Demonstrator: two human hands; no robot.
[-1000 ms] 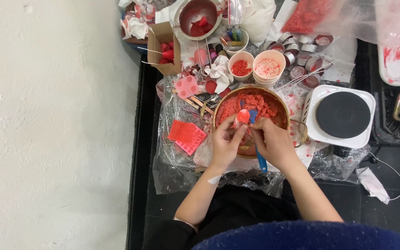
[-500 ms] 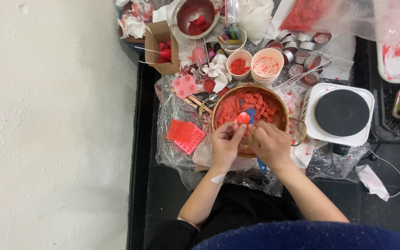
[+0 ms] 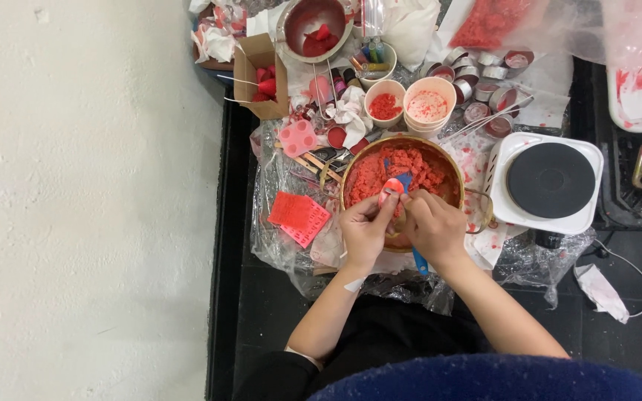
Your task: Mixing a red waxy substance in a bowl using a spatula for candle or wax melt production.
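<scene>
To your right you have a white single-burner hot plate with a round black top. Beyond it lie small round metal tins, some smeared red. Two pale paper cups stand side by side, both holding red bits. Further off sits a steel saucepan with red lumps, beside an open brown cardboard box. On the crumpled clear plastic sheet lies a red ridged rectangular mould.
</scene>
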